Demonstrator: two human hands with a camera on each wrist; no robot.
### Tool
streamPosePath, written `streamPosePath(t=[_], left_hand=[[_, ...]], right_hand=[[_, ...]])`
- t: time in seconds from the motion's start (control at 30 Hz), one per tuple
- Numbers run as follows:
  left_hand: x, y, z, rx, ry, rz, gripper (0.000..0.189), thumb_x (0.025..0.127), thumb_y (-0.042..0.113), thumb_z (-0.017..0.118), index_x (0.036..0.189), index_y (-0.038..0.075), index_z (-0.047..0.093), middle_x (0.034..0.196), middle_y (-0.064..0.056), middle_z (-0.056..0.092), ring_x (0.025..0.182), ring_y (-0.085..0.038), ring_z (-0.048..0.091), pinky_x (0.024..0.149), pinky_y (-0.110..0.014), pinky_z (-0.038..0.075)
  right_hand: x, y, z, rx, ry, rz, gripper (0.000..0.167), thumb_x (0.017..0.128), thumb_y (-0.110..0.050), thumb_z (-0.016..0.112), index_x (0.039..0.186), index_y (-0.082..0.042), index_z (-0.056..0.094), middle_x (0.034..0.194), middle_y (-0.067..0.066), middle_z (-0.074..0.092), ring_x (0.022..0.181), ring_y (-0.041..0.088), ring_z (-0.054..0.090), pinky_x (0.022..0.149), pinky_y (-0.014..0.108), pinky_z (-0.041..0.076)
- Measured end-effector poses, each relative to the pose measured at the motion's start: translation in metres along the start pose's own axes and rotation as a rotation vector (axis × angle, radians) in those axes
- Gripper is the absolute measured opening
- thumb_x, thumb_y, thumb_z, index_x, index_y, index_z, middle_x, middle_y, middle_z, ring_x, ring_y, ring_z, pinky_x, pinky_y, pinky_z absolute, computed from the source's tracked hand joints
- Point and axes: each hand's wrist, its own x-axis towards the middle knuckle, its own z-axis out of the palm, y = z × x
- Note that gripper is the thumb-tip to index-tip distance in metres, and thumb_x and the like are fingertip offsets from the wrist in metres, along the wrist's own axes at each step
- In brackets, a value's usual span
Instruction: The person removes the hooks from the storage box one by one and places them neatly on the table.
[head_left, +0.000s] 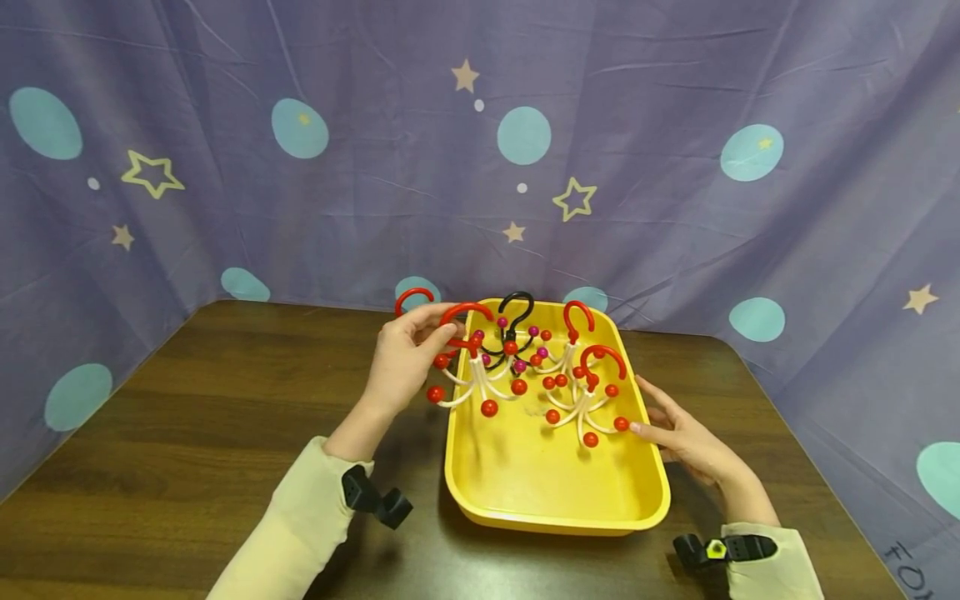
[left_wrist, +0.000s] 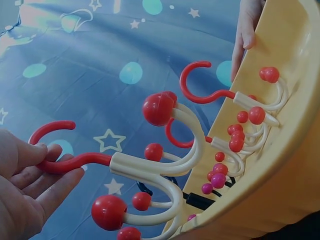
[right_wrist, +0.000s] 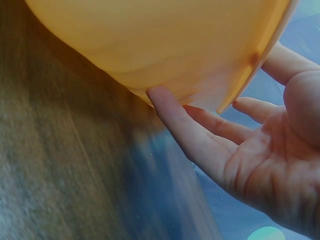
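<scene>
My left hand (head_left: 405,354) grips the red hook of a small rack (head_left: 478,379) with curved white arms tipped with red balls. This rack hangs over the left side of a yellow tray (head_left: 540,521). Another red hook (head_left: 414,292) shows behind that hand, its lower part hidden. My right hand (head_left: 690,437) holds the tray's right side, with the thumb at the rim and the fingers against the outer wall (right_wrist: 175,50). Two more red-hooked racks stand in the tray, one nearer (head_left: 581,404) and one farther (head_left: 573,342). A black-hooked rack (head_left: 512,333) with magenta balls is toward the back.
The tray stands on a dark wooden table (head_left: 187,467). A purple curtain (head_left: 420,150) with stars and blue ovals hangs behind and at both sides. Each wrist carries a black strap-on camera, one left (head_left: 375,496) and one right (head_left: 723,548).
</scene>
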Motion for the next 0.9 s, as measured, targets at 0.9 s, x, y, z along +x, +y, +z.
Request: streamPosePath(t=[0.9], left_hand=[[0.002,-0.013,-0.027,0.039,0.105,-0.018,0.025,0.085,0.004,0.061,0.109,-0.003,0.062,0.092,-0.025,0.066,0.081,-0.024,0.067,0.07,-0.027,0.054]], right_hand=[[0.0,0.0,0.0,0.001,0.0,0.002,0.079,0.091,-0.018,0.056,0.147,-0.022,0.001,0.131,0.036,0.033,0.099,0.031,0.06,0.075,0.048,0.051]])
